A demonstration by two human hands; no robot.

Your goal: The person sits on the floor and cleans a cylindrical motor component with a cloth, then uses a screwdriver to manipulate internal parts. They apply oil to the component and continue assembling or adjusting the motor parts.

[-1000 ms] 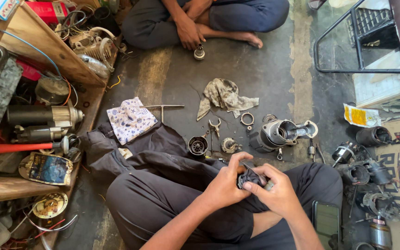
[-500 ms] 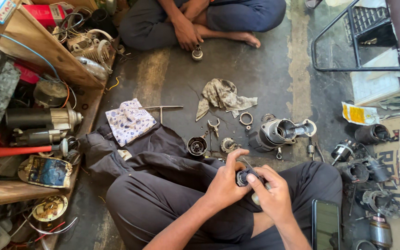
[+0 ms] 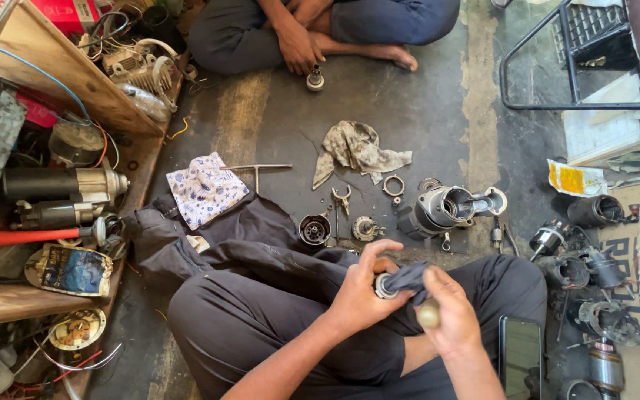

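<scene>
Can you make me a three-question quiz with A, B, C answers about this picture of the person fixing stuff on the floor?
1. Where does the phone lie?
A. on the person's right leg
B. on the wooden shelf
C. on the grey rag

2. What colour is the pattern on the white cloth on the floor?
A. red
B. blue
C. green

3. What are the person's two hands doing?
A. resting flat on the floor
B. holding a hammer
C. holding a small round metal part with a dark cloth

Answers:
1. A, the dark screen rests on the trouser leg beside the right hand.
2. B, the white cloth bears small blue marks.
3. C, the left hand grips the part while the right hand presses the dark cloth on it.
</scene>
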